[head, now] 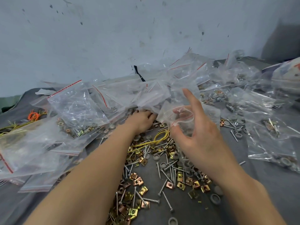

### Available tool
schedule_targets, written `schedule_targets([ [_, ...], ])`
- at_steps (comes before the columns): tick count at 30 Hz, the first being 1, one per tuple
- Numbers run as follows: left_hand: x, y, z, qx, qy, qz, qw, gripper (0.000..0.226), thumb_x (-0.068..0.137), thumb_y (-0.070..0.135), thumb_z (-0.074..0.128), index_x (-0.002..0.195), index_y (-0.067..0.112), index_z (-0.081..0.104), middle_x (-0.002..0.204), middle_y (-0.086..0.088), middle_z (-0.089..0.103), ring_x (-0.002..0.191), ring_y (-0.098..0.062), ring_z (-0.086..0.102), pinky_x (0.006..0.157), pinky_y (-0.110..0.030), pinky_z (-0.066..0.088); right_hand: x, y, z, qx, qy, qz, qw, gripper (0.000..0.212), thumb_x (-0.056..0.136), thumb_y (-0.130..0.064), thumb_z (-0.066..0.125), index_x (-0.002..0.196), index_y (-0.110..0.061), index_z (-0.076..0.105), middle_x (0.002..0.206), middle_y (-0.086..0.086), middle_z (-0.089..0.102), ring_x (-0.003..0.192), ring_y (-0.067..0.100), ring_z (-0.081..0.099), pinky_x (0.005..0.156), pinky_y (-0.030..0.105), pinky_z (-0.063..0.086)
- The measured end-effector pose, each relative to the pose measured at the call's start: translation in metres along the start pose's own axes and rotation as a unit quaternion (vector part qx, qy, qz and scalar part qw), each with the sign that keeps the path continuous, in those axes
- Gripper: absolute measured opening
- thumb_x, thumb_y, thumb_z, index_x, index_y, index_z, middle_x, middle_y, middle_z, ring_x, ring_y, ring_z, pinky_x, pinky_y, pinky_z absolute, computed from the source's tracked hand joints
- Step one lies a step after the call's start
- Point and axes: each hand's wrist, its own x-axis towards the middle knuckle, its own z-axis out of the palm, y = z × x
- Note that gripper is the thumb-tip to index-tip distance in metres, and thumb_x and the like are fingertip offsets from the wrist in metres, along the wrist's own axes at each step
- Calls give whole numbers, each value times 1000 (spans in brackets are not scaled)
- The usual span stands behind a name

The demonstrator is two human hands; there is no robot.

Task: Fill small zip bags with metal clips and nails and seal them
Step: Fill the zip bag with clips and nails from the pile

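Your right hand [199, 138] holds a small clear bag [181, 118] up at centre, thumb and curled fingers pinching it near its red zip line while the index finger points up, just above the loose clips [143, 161] and nails [170, 171] strewn on the grey cloth [259, 184]. Your left hand [141, 119] reaches far into the heap [78, 104] of other bags (its fingertips are buried under plastic, so I cannot tell whether they grasp anything). Yellow bands [155, 138] lie between both hands.

Both forearms [100, 168] are bare from the lower frame edge, at seven and five o'clock, up to the bare left hand [141, 120] and slender-fingered bare right hand [200, 140].
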Motion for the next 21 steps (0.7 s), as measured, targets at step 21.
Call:
schedule_targets([
  [21, -112, 10, -16, -72, -40, 187, 979, 22, 96, 28, 60, 116, 22, 64, 113, 9, 62, 103, -5, 56, 95, -26, 44, -7, 7, -14, -8, 17, 12, 1000, 78, 88, -47, 56, 149, -56, 8, 119, -26, 57, 102, -1, 58, 84, 18, 43],
])
